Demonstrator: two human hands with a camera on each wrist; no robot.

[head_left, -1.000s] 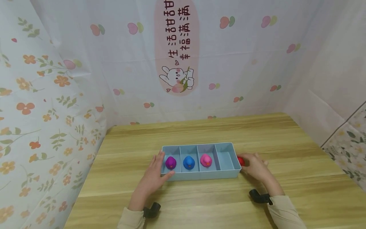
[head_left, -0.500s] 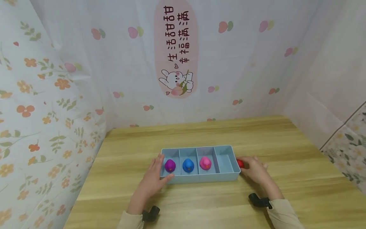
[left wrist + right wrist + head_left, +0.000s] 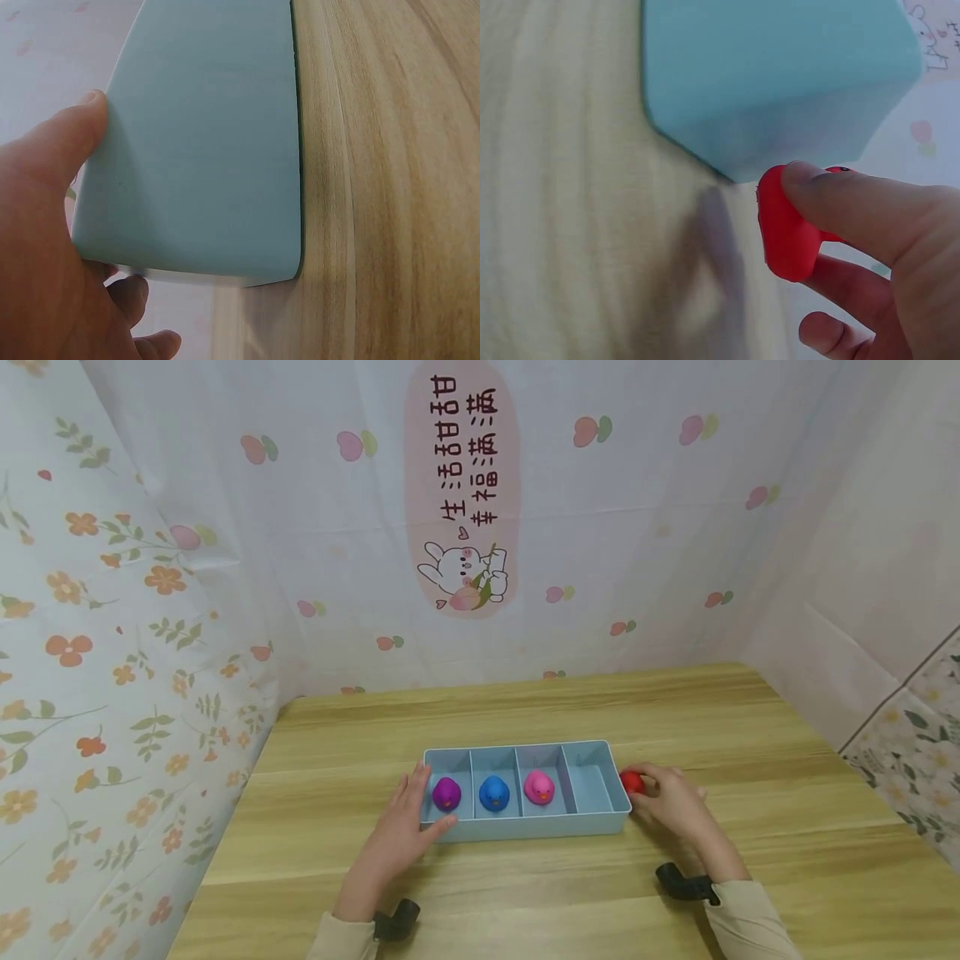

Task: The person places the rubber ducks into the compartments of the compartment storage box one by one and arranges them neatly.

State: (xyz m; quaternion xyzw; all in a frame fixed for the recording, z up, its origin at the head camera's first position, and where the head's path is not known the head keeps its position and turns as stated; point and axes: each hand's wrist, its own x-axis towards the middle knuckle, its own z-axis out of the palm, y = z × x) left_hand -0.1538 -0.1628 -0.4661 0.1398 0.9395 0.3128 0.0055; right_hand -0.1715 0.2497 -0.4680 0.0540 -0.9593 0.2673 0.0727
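Observation:
A pale blue box (image 3: pixel 525 827) with several compartments lies on the table. From left to right it holds a purple toy duck (image 3: pixel 447 794), a blue toy duck (image 3: pixel 494 793) and a pink toy duck (image 3: pixel 539 787); the rightmost compartment (image 3: pixel 591 789) is bare. My left hand (image 3: pixel 401 827) rests on the box's left end, its thumb (image 3: pixel 82 124) at the front rim and the other fingers along the end wall. Just outside the right end, my right hand (image 3: pixel 671 802) pinches a red toy duck (image 3: pixel 787 229) between thumb and fingers, low beside the wall.
The wood-grain table (image 3: pixel 525 902) runs back to a white printed cloth (image 3: pixel 337 568). A flowered cloth (image 3: pixel 135 710) hangs at the left and another cloth (image 3: pixel 885 635) at the right. Both wrists wear black mounts (image 3: pixel 396 920).
The head view has tipped slightly, so the box sits a little lower in it. The right hand has shifted slightly right, and more of the red duck shows between its fingers. The left hand stays put.

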